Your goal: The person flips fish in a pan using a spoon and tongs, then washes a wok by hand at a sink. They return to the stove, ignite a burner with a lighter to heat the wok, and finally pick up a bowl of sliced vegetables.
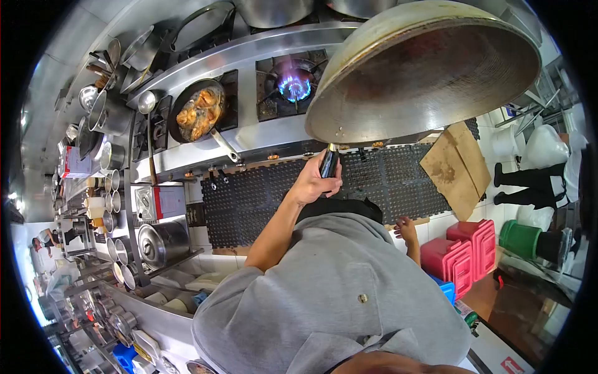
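Observation:
My left hand (316, 181) is closed round the black handle of a large wok (430, 81). The wok is tilted up off the stove, its scorched inside facing down and right. Left of it, a burner (294, 87) burns with a blue and purple flame and has nothing on it. A frying pan (200, 112) with golden-brown pieces of food sits on the burner further left. My right hand (406, 229) hangs low by my right side, its fingers loosely apart, holding nothing.
A ladle (148, 106) lies across the left side of the stove. Large pots line the back. Shelves with pots stand at the left. Cardboard (458, 168) and a black mat (249, 206) cover floor. Red bins (447, 258) and another person (542, 187) are at right.

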Motion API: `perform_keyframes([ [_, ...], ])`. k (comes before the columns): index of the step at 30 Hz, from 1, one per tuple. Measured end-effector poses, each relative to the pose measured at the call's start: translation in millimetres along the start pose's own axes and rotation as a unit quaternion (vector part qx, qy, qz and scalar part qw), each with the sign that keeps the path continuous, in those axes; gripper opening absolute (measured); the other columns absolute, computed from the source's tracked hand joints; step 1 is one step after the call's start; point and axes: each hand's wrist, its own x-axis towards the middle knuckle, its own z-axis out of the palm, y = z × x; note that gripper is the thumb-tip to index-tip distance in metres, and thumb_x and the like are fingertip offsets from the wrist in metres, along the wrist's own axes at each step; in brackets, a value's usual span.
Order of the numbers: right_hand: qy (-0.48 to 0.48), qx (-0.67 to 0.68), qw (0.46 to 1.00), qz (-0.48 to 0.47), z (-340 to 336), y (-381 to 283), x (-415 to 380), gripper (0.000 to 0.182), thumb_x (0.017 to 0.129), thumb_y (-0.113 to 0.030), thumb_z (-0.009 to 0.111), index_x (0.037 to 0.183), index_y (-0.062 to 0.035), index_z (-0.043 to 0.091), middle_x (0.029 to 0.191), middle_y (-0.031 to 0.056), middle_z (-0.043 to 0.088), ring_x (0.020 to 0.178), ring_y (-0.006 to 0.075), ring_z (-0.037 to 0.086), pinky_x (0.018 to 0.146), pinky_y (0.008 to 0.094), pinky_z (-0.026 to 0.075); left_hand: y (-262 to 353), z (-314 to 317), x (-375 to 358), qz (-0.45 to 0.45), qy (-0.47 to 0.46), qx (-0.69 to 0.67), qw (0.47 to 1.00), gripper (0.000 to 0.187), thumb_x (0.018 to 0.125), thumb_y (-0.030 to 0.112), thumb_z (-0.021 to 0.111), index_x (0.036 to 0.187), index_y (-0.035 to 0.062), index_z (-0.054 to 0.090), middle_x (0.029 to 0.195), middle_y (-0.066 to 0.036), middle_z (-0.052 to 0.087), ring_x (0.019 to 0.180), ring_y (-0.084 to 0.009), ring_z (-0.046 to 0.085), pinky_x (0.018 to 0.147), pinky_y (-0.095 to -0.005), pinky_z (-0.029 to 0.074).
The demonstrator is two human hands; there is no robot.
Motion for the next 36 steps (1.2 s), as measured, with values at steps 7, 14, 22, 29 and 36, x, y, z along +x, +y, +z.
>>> perform_keyframes([
  [7, -0.021, -0.016, 1.000, 0.004, 0.7, 1.1, 12.2, 0.034, 0.085, -0.014, 0.054, 0.117, -0.0053, 0.049, 0.073, 0.0091, 0.059, 0.055, 0.0163, 0.058, 0.045, 0.0295, 0.047, -6.4, -1.1, -1.2, -0.005, 0.017, -0.024, 1.000, 0.031, 0.068, -0.006, 0.062, 0.088, 0.0048, 0.040, 0.064, -0.007, 0.045, 0.047, -0.0139, 0.044, 0.040, -0.0266, 0.033],
  [14, -0.009, 0.003, 1.000, 0.015, -2.4, -0.6, 9.9, 0.030, 0.085, -0.014, 0.054, 0.114, -0.0071, 0.050, 0.069, 0.0078, 0.058, 0.052, 0.0163, 0.056, 0.042, 0.0301, 0.046, -15.8, -7.5, -4.5, 0.005, 0.068, -0.059, 0.996, 0.030, 0.068, -0.004, 0.061, 0.090, 0.0045, 0.042, 0.062, -0.006, 0.043, 0.044, -0.0137, 0.040, 0.039, -0.0261, 0.029],
  [22, -0.013, -0.076, 0.994, 0.073, 0.3, 32.4, 16.2, 0.033, 0.083, -0.017, 0.058, 0.115, -0.0079, 0.053, 0.069, 0.0086, 0.060, 0.053, 0.0164, 0.058, 0.044, 0.0325, 0.049, -28.4, -41.6, 7.4, -0.081, 0.140, -0.287, 0.944, 0.014, 0.079, 0.002, 0.051, 0.093, 0.0031, 0.049, 0.065, -0.004, 0.042, 0.048, -0.0119, 0.039, 0.038, -0.0210, 0.031],
  [29, -0.025, -0.057, 0.996, 0.071, -9.5, 53.4, 19.6, 0.029, 0.085, -0.018, 0.057, 0.112, -0.0073, 0.052, 0.070, 0.0099, 0.061, 0.052, 0.0193, 0.059, 0.044, 0.0339, 0.050, -39.9, -123.5, 55.4, -0.085, 0.080, -0.460, 0.880, 0.010, 0.084, 0.007, 0.047, 0.077, 0.0015, 0.043, 0.068, -0.003, 0.043, 0.052, -0.0096, 0.040, 0.038, -0.0215, 0.030],
  [36, -0.040, -0.118, 0.990, 0.061, -16.3, 44.7, 8.3, 0.023, 0.086, -0.016, 0.055, 0.107, -0.0070, 0.051, 0.068, 0.0102, 0.060, 0.051, 0.0198, 0.058, 0.042, 0.0340, 0.049, -5.8, -138.8, 101.3, -0.121, 0.104, -0.535, 0.829, 0.013, 0.084, 0.010, 0.049, 0.075, -0.0001, 0.047, 0.067, -0.005, 0.046, 0.053, -0.0112, 0.042, 0.036, -0.0205, 0.028],
])
